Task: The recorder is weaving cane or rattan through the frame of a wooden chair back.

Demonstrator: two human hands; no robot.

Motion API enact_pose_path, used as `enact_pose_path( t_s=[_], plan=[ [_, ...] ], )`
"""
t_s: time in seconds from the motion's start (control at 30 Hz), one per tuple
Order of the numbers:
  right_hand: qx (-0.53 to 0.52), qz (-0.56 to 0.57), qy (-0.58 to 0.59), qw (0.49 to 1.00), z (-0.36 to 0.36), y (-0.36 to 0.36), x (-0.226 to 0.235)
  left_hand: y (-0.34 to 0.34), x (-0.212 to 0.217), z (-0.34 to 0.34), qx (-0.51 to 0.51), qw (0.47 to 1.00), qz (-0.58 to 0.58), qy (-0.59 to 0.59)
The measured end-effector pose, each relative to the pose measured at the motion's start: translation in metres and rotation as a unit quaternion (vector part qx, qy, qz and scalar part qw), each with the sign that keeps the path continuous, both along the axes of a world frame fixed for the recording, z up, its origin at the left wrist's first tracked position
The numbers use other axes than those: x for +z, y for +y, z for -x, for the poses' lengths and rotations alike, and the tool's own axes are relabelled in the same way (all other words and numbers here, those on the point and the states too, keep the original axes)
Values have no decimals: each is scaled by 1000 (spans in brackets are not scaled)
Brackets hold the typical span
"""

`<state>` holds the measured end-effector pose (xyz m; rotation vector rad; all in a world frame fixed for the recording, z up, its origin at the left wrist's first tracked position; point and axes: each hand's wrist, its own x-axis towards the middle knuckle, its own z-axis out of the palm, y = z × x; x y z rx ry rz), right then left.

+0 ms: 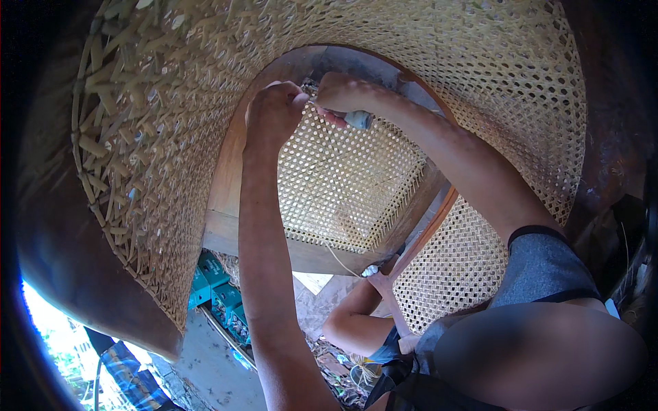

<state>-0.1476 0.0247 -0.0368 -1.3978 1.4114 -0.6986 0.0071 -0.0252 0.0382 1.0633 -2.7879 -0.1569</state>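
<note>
Both hands meet at the top edge of the woven cane panel (343, 181) in its wooden frame (226, 185), the right hand (343, 92) clamped on a grey-handled tool (358, 120), the left hand (274, 113) pinched shut (on what, I cannot tell).

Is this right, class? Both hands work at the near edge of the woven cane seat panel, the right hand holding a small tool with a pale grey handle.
Not quite. In the head view both hands, the left hand and the right hand, meet at the far edge of the woven cane seat panel, up against the wooden frame. The right hand does hold the small tool with a pale grey handle.
</note>
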Motion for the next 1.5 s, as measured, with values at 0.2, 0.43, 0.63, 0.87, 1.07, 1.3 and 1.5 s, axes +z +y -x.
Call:
enact_pose_path(
  t_s=[0.2, 0.43, 0.63, 0.87, 1.07, 1.3, 1.5],
  plan=[
    [-22, 46, 119, 992, -8, 4, 6, 5, -14, -8, -45, 994, 78, 67],
    [-61, 66, 99, 991, 6, 21, -6, 15, -25, -4, 49, 994, 93, 19],
    [-243, 69, 12, 968, 39, 72, -26, 22, -15, 0, 8, 986, 166, -21],
    [-202, 180, 60, 961, 29, 81, 25, 21, -22, 10, 40, 935, -276, 218],
    [-72, 195, 139, 968, 25, 32, -17, 10, -15, 15, 24, 977, -154, 148],
    [-77, 67, 147, 984, 4, 13, 6, 0, -20, 4, -24, 989, -69, 126],
    [-123, 111, 111, 980, -2, 19, 5, -9, -15, 4, -53, 995, -40, 81]
  ],
)
